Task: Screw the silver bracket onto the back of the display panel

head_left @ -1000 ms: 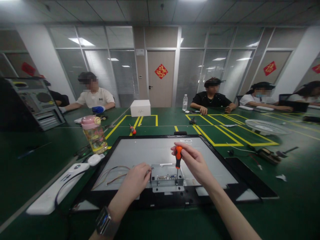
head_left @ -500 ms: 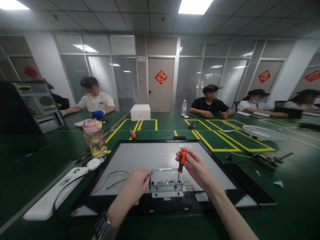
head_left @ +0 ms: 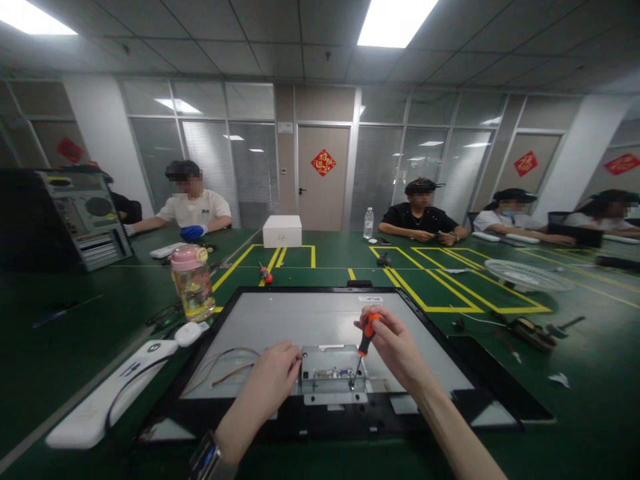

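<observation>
A display panel [head_left: 290,313] lies flat before me, with a black frame and a pale grey sheet. On its near part sits a metal bracket [head_left: 327,360] with a row of connector ports. My right hand [head_left: 393,340] grips an orange and black screwdriver [head_left: 369,333], its tip down at the bracket's right end near the ports. The screwdriver leans slightly, handle to the right. My left hand [head_left: 275,373] has its fingers curled against the bracket's left edge; the fingertips are partly hidden. Thin cables [head_left: 227,360] lie on the panel left of that hand.
Left of the panel stand a pink-lidded bottle [head_left: 193,283] and a white power bank [head_left: 113,393] with a black cable. A computer case [head_left: 65,220] is farther left. A dark flat slab [head_left: 500,373] lies at the right. Several people sit across the table, beyond a white box [head_left: 283,231].
The whole view has shifted slightly downward in the picture. The screwdriver's handle leans a little more to the right; its tip stays at the same end of the bracket. My left hand keeps its place.
</observation>
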Motion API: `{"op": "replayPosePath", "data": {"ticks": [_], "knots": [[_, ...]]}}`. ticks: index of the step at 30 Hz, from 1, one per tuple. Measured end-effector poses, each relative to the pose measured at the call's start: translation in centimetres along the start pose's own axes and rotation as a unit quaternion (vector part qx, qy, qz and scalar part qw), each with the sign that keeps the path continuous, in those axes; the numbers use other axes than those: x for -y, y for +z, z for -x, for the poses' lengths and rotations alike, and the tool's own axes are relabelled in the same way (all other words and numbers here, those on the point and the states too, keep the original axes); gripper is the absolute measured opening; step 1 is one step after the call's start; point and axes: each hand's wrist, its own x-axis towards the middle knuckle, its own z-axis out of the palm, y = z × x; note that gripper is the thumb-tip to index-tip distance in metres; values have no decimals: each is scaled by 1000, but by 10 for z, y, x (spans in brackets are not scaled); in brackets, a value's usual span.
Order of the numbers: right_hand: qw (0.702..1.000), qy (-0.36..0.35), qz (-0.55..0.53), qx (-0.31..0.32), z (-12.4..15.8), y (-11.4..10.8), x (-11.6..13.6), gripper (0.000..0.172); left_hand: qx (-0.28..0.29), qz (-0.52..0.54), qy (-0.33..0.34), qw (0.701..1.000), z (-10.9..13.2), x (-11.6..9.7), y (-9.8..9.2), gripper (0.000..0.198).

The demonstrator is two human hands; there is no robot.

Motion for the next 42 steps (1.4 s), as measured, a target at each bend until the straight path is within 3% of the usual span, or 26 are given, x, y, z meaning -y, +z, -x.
{"op": "replayPosePath", "data": {"ticks": [20,27,34,42], "knots": [[994,74,-40,73,6,-8,6,29,-1,-1,8,1000,-2,4,6,22],[999,8,-17,48,5,-5,5,22,2,-12,3,1000,-1,2,3,23],[996,46,-35,66,6,-8,4,24,-2,-8,2,1000,-1,2,4,22],[998,22,-27,50,5,-9,5,20,-3,-13,6,1000,-1,1,3,21]]}}
